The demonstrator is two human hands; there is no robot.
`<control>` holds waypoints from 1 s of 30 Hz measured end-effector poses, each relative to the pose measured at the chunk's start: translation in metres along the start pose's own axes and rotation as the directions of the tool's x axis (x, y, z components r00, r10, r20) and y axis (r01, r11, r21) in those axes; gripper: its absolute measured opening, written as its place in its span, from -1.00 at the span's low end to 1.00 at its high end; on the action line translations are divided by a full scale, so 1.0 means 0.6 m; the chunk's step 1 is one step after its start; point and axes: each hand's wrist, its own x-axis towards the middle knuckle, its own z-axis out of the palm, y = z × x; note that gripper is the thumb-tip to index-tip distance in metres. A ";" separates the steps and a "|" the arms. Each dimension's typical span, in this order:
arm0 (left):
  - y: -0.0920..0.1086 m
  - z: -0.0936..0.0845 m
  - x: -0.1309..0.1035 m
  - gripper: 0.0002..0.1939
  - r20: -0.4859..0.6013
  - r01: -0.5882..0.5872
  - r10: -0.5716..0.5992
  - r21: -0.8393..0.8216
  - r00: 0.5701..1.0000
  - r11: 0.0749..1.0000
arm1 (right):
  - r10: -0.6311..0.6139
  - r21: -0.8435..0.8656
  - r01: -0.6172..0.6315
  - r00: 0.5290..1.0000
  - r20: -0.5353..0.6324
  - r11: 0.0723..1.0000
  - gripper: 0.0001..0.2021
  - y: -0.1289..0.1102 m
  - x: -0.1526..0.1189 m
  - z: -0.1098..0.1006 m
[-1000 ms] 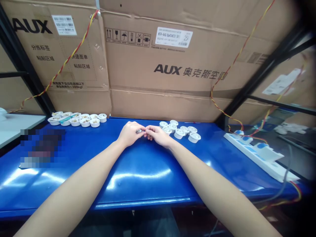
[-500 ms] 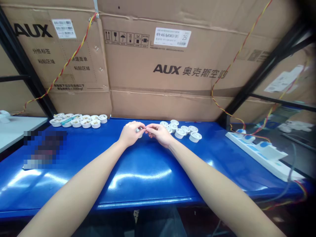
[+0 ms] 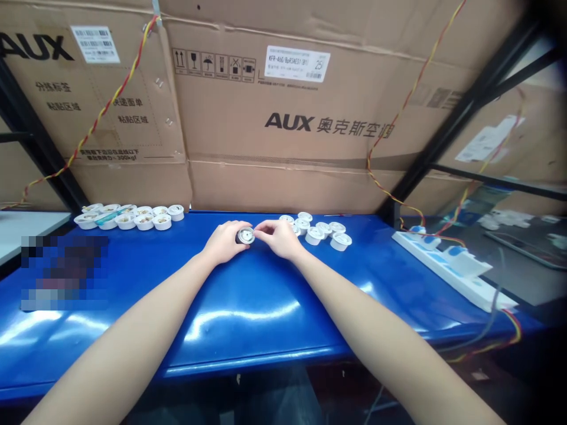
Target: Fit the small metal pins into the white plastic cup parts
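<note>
Your left hand [image 3: 228, 241] is out over the blue tabletop [image 3: 248, 307], nearer its back edge than its front edge and about midway between the sides; its fingers are curled over a round white piece [image 3: 247, 235] with the thumb underneath, gripping it. The piece is tilted so that its face, with a pale raised detail at the centre, looks up toward you; a dark band shows at its left side, and it is unclear whether this is part of the piece or shadow. Your right hand [image 3: 279, 237] is just beside it, thumb and forefinger brought close together at the right side of its rim; whether they pinch the rim or some small part is too fine to make out. Behind and to the right of your right hand, a loose cluster of round white cups [image 3: 341, 241] stands near the back edge. Toward the back left corner, white cups with brownish contents [image 3: 144, 222] stand in two close rows along the back edge, a teal stick-like item [image 3: 108, 216] lying across some of them. A white power strip [image 3: 447, 271] runs along the right edge. A brown AUX carton [image 3: 283, 177] rises behind the back edge.
</note>
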 end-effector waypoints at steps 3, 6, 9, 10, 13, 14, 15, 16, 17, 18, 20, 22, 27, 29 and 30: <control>0.005 0.002 0.000 -0.54 0.000 -0.035 0.035 0.043 0.999 0.998 | -0.055 -0.071 0.055 0.998 0.002 0.996 -0.89 -0.001 -0.002 0.000; 0.008 0.003 -0.001 -0.52 0.021 -0.040 0.039 0.070 0.999 0.997 | -0.118 -0.153 0.117 0.993 0.004 0.981 -0.90 -0.004 -0.003 -0.002; 0.012 0.001 -0.001 -0.53 0.038 -0.059 0.056 0.093 0.998 0.994 | -0.146 -0.203 0.146 0.989 0.016 0.968 -0.89 -0.008 -0.005 -0.003; 0.013 0.000 -0.001 -0.55 0.044 -0.069 0.065 0.096 0.997 0.993 | -0.148 -0.213 0.150 0.989 0.022 0.966 -0.89 -0.009 -0.005 -0.002; 0.016 -0.002 -0.001 -0.62 0.053 -0.103 0.098 0.090 0.994 0.991 | -0.142 -0.212 0.146 0.989 0.035 0.966 -0.91 -0.009 -0.005 0.001; 0.016 -0.003 -0.001 -0.63 0.052 -0.111 0.107 0.087 0.993 0.990 | -0.134 -0.202 0.138 0.990 0.035 0.970 -0.92 -0.008 -0.005 0.002; 0.016 -0.003 -0.001 -0.63 0.050 -0.119 0.115 0.086 0.992 0.989 | -0.124 -0.189 0.128 0.992 0.034 0.974 -0.93 -0.007 -0.005 0.003; 0.016 -0.003 -0.001 -0.63 0.047 -0.126 0.123 0.085 0.991 0.988 | -0.113 -0.174 0.117 0.993 0.033 0.978 -0.93 -0.006 -0.005 0.003; 0.016 -0.003 -0.001 -0.63 0.044 -0.133 0.129 0.085 0.991 0.988 | -0.100 -0.155 0.104 0.994 0.033 0.982 -0.94 -0.005 -0.005 0.003; 0.015 -0.003 -0.001 -0.63 0.042 -0.138 0.135 0.083 0.990 0.987 | -0.088 -0.135 0.092 0.996 0.034 0.987 -0.94 -0.004 -0.004 0.003; 0.014 -0.002 -0.001 -0.63 0.041 -0.142 0.140 0.070 0.989 0.987 | -0.070 -0.100 0.073 0.997 0.036 0.992 -0.94 -0.002 -0.004 0.004; 0.011 0.000 0.000 -0.62 0.035 -0.137 0.135 0.049 0.990 0.989 | -0.067 -0.087 0.070 0.997 0.039 0.994 -0.94 -0.001 -0.003 0.004; 0.008 0.001 0.000 -0.58 0.019 -0.114 0.114 -0.025 0.993 0.993 | -0.105 -0.154 0.110 0.994 0.040 0.982 -0.91 -0.001 -0.002 0.001; 0.008 0.000 0.001 -0.56 0.017 -0.083 0.084 -0.054 0.996 0.995 | -0.136 -0.196 0.144 0.989 0.052 0.970 -0.89 -0.002 -0.002 -0.002; 0.009 -0.001 0.001 -0.55 0.019 -0.064 0.065 -0.065 0.998 0.996 | -0.158 -0.221 0.169 0.985 0.067 0.961 -0.88 -0.003 -0.002 -0.003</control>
